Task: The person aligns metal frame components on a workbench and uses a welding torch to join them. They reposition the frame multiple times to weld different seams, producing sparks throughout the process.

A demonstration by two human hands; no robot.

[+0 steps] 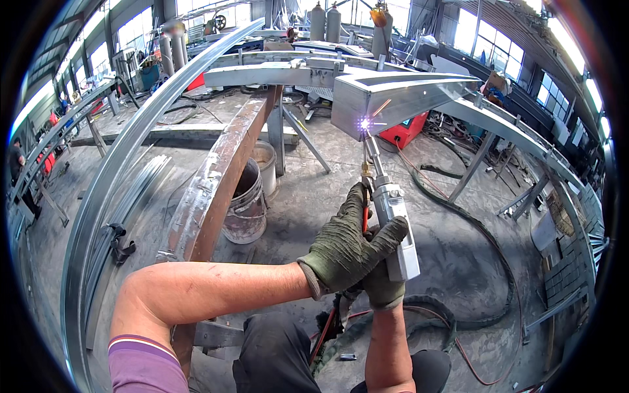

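Both my hands wear dark green crinkled gloves and close round a silver welding torch [397,226]. My left hand [341,243] grips its front part, beside a thin feed tube with a brass fitting [367,169] and an orange-red piece. Lower down, my right hand [383,287] holds the rear of the torch, partly hidden behind the left hand and the torch body. At the nozzle tip glows a bright violet-white spot with a few sparks, on the lower edge of a galvanised box-section beam [350,105]. The nozzle points up and away from me.
A rusty steel beam [208,190] runs along my left, beside two dirty buckets [246,213]. A long curved metal rail [108,177] arcs further left. Thick hoses [501,262] snake over the floor at right. Behind the beam stands a red machine [405,133]; gas cylinders [317,25] stand farther back.
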